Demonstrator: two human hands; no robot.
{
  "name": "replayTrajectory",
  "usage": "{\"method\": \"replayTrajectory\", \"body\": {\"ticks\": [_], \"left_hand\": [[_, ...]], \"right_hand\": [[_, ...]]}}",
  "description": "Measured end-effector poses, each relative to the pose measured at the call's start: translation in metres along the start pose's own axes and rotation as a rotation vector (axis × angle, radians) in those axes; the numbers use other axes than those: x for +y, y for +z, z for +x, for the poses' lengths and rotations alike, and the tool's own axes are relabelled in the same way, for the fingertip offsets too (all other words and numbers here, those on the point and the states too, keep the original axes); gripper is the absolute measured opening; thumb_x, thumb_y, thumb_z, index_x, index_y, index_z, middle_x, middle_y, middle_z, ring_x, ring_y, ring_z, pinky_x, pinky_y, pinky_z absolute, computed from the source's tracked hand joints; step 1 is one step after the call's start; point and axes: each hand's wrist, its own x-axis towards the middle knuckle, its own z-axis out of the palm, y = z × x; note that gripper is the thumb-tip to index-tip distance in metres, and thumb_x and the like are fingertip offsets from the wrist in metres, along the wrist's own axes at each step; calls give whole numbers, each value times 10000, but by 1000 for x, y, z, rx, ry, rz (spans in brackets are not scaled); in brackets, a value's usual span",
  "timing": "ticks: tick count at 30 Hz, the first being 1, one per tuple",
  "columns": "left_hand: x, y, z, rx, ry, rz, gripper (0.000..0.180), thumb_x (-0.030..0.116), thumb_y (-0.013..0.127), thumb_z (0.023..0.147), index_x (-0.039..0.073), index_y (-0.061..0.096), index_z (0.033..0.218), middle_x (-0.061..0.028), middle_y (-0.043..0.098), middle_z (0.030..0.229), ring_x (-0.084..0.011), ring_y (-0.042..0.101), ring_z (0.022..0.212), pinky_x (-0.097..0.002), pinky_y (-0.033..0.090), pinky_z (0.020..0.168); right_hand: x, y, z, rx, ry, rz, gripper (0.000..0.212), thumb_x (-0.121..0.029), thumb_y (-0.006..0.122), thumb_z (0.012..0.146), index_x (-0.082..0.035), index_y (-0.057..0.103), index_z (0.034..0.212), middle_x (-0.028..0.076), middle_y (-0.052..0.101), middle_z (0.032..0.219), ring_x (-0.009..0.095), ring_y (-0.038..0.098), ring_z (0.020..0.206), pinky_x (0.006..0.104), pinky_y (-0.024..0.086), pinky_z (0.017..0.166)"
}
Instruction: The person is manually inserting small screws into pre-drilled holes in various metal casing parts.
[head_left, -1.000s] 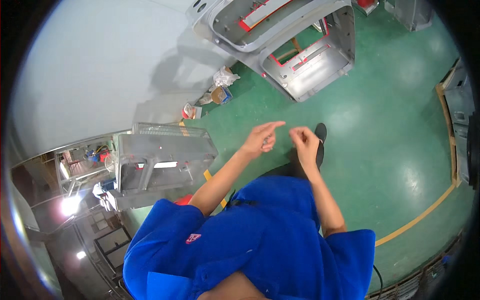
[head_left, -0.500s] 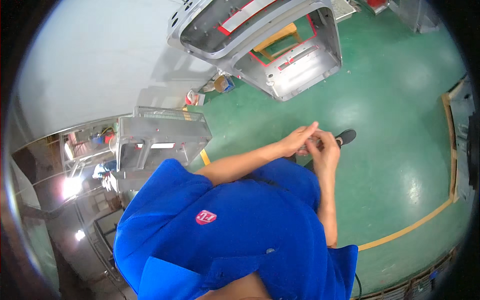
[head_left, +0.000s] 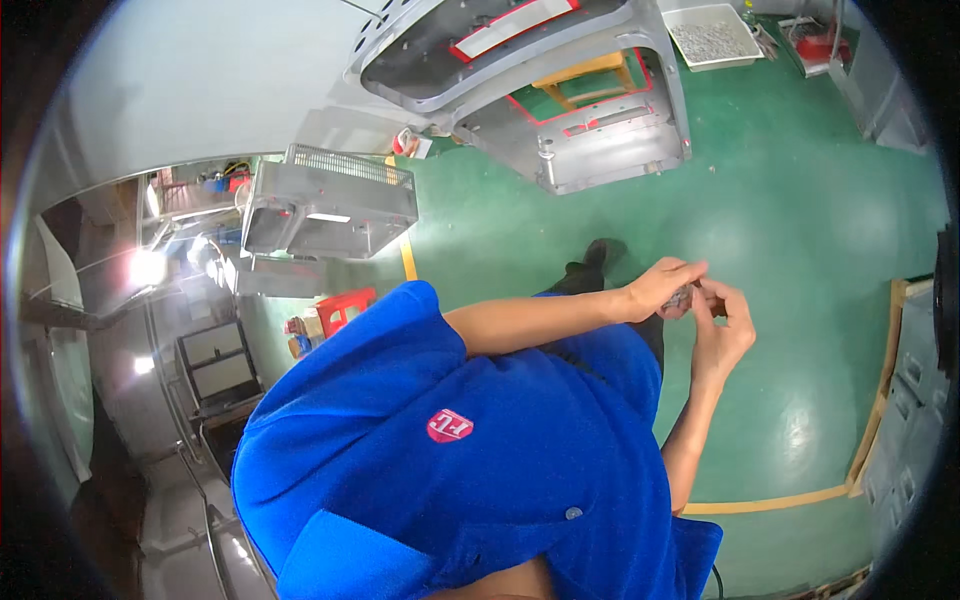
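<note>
My left hand (head_left: 660, 286) reaches in from the left, its fingers curled around a small clump of greyish pieces (head_left: 678, 299) in its palm. They are too small to name. Touching or almost touching it at the fingertips is my right hand (head_left: 728, 330), with thumb and index finger drawn together over the clump. Whether anything sits between those fingertips is hidden. Both hands are in front of my body, above the green floor (head_left: 790, 390). Ahead of me stands a large grey metal frame (head_left: 610, 150) with windows and red-edged openings.
A white tray (head_left: 715, 62) of small grey pieces lies far right, near a tray with a red item (head_left: 822, 48). To the left are a grey metal housing (head_left: 385, 205) and a red stool (head_left: 347, 303). Grey panels on a wooden pallet (head_left: 870, 400) stand at right.
My view has shifted with my body, bringing the white tray and red stool into sight. Both hands are farther right in the picture, still together at the greyish pieces. One foot has stepped.
</note>
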Motion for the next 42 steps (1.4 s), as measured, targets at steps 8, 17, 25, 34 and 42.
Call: {"method": "replayTrajectory", "body": {"ticks": [8,17,25,34,42], "left_hand": [[15,-15,9,-124,45,-136,276,274,465,946,70,485,762,14,405,562,-63,349,432,-224,233,368],[86,15,97,-221,-11,-200,299,322,444,937,67,495,791,-6,435,583,-76,389,436,-196,256,348],[187,63,205,-287,-51,-53,159,177,419,881,41,497,850,-36,489,670,-88,428,478,-188,262,338],[263,140,292,-164,37,17,295,217,507,920,5,525,1124,50,387,632,-34,315,471,-172,228,388],[301,211,396,133,212,1,413,183,479,929,38,403,1308,49,338,644,-34,288,485,-162,217,379]], "right_hand": [[11,-2,34,-25,-139,-25,72,-33,685,709,-26,641,766,65,598,694,145,561,594,255,441,540],[0,-40,125,74,30,6,97,-33,717,708,0,663,782,52,612,670,92,532,567,241,432,538],[25,-112,260,234,161,163,102,-10,679,759,23,663,853,20,618,684,67,556,628,205,457,605],[63,-211,402,406,49,337,98,-57,706,748,21,671,796,17,634,680,60,560,626,193,432,573],[117,-256,534,385,-36,786,90,-45,698,746,21,663,797,40,657,696,67,591,636,218,471,599]]}}
